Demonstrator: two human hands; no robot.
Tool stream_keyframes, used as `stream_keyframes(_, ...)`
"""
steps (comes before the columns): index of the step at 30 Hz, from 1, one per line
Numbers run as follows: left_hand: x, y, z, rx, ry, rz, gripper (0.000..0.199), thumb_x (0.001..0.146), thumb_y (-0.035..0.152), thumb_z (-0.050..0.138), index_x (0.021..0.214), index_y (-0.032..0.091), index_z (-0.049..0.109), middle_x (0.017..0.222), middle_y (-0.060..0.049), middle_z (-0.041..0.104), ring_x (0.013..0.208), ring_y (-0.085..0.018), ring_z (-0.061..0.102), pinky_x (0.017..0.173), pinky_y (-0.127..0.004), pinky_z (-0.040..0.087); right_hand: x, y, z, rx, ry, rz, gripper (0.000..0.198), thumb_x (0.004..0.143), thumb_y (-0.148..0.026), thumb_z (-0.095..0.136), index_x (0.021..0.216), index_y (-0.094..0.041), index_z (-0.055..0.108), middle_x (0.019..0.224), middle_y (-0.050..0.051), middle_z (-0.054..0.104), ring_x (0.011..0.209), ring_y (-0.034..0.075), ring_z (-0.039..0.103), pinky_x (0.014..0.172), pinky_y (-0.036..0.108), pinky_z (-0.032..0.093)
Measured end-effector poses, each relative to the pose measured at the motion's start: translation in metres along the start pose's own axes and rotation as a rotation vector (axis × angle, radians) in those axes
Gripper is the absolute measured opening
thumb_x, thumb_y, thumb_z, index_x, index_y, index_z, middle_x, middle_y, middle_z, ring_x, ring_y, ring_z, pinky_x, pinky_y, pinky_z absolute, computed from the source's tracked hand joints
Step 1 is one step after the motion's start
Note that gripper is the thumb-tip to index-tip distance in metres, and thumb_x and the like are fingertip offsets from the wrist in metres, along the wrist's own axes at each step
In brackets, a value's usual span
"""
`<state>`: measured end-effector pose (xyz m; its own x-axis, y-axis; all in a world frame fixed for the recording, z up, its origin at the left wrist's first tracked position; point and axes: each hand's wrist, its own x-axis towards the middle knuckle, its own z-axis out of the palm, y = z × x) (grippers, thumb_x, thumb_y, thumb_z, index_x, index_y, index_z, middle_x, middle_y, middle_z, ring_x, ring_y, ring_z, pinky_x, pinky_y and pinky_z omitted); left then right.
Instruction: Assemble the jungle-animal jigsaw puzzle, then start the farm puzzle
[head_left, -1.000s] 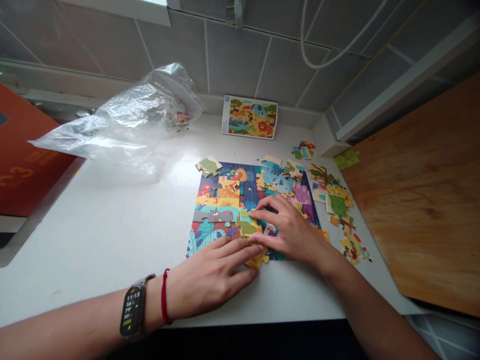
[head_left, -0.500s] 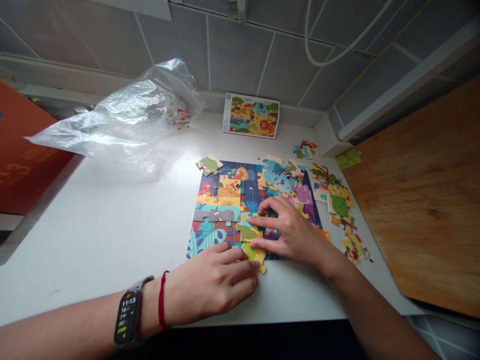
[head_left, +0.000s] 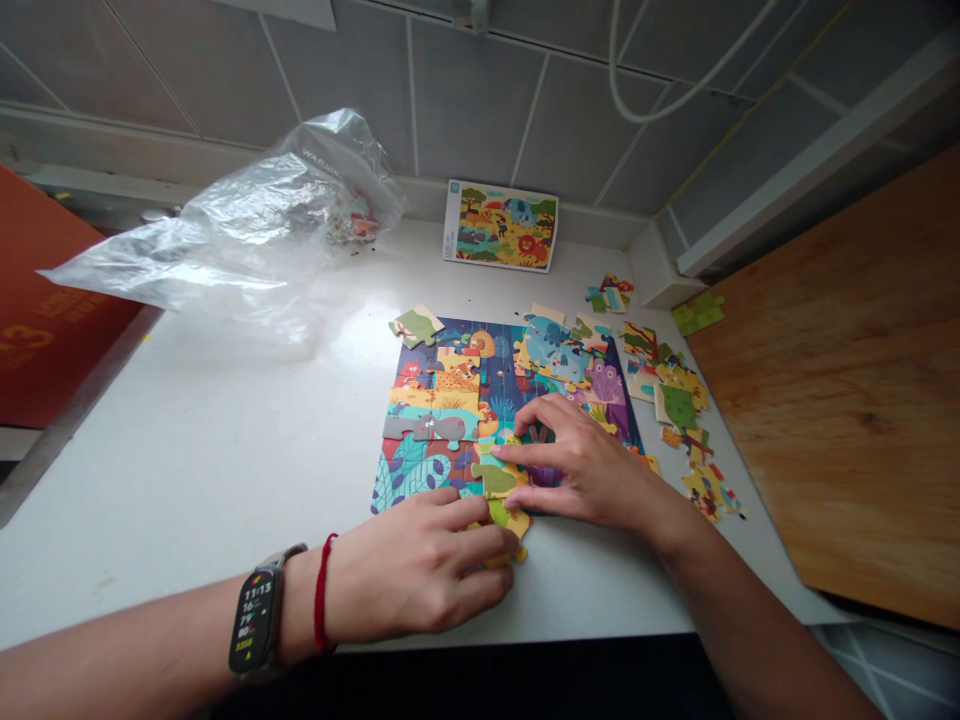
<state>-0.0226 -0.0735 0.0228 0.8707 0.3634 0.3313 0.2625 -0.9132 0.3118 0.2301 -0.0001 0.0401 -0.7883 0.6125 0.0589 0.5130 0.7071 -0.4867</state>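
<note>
A: What was being handled, and where?

B: Two puzzle pieces: a green-animal piece (head_left: pixel 496 483) on the near part of one dark-blue puzzle (head_left: pixel 500 372), and a yellow-and-green piece (head_left: pixel 513 522) beside it, reaching past the puzzle towards the front edge of the counter (head_left: pixel 225 450).

A: State of the fingers?

B: The right hand (head_left: pixel 585 465) had thumb and forefinger apart, tips at the green-animal piece. The left hand (head_left: pixel 424 565) was bent over the yellow-and-green piece; whether its fingertips were clamped on it could not be told.

A: Other pieces?

B: One elephant section (head_left: pixel 551 348) and one hippo section (head_left: pixel 442 428) lay on the puzzle, and one pale-bordered piece (head_left: pixel 417 327) at its far left corner. The loose pieces (head_left: pixel 679 408) towards the counter's right edge overlapped and could not be fully counted.

A: Writing?

B: One wrist band (head_left: pixel 255 622) read 11:13. One plastic bag (head_left: pixel 247 230), towards the back left corner, bore "WARNIN", the rest unclear. One orange box (head_left: pixel 60 310) at the left edge showed a "3". One picture card (head_left: pixel 501 226) stood at the back edge, its print too small to read.

A: Remaining items?

B: One red cord (head_left: pixel 322 595) on the left wrist; one wooden board (head_left: pixel 840 400) along the right edge.
</note>
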Motion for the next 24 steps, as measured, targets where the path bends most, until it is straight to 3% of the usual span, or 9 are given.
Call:
stream_keyframes(5, 0.0007, -0.0002, -0.0025, -0.026, 0.011, 0.019, 0.015, 0.108, 0.019, 0.055, 0.101, 0.019, 0.068, 0.111, -0.008, 0.071, 0.09, -0.02, 0.06, 0.074, -0.032, 0.048, 0.0008, -0.0027, -0.0002, 0.002, -0.004, 0.023, 0.035, 0.086, -0.044, 0.085, 0.119, -0.031, 0.081, 0.11, 0.009, 0.065, 0.105, 0.027, 0.061, 0.094, 0.045, 0.055)
stream_keyframes(10, 0.001, -0.0034, -0.0036, -0.03, 0.023, 0.008, 0.018, 0.108, 0.017, 0.053, 0.103, 0.017, 0.07, 0.111, -0.008, 0.073, 0.092, -0.02, 0.063, 0.077, -0.034, 0.049, 0.0003, -0.003, 0.0015, 0.034, 0.036, 0.082, 0.059, 0.083, -0.039, 0.088, 0.137, -0.025, 0.07, 0.114, 0.01, 0.066, 0.109, 0.029, 0.063, 0.096, 0.047, 0.058)
stream_keyframes(14, 0.0009, -0.0062, -0.0042, 0.013, 0.029, -0.012, 0.019, 0.108, 0.017, 0.052, 0.105, 0.018, 0.071, 0.118, -0.009, 0.073, 0.106, -0.022, 0.066, 0.098, -0.037, 0.051, -0.0011, -0.0022, 0.0036, 0.06, 0.063, 0.128, 0.065, 0.081, -0.035, 0.089, 0.141, -0.027, 0.066, 0.118, 0.01, 0.065, 0.113, 0.03, 0.064, 0.1, 0.049, 0.059)
stream_keyframes(17, 0.0008, -0.0067, -0.0037, 0.028, 0.04, -0.008, 0.017, 0.106, 0.016, 0.055, 0.104, 0.019, 0.072, 0.121, -0.01, 0.072, 0.119, -0.025, 0.064, 0.111, -0.042, 0.047, -0.0021, -0.0007, 0.0055, 0.077, 0.084, 0.133, 0.062, 0.082, -0.033, 0.088, 0.14, -0.027, 0.067, 0.121, 0.011, 0.064, 0.115, 0.03, 0.064, 0.101, 0.049, 0.059)
stream_keyframes(24, 0.0024, -0.0058, -0.005, -0.033, 0.01, -0.038, 0.02, 0.108, 0.015, 0.051, 0.11, 0.017, 0.071, 0.119, -0.01, 0.073, 0.115, -0.023, 0.066, 0.106, -0.039, 0.05, -0.0006, 0.0031, 0.0064, 0.068, 0.104, 0.127, 0.037, 0.083, -0.032, 0.089, 0.116, -0.025, 0.075, 0.116, 0.01, 0.064, 0.113, 0.029, 0.064, 0.099, 0.046, 0.057)
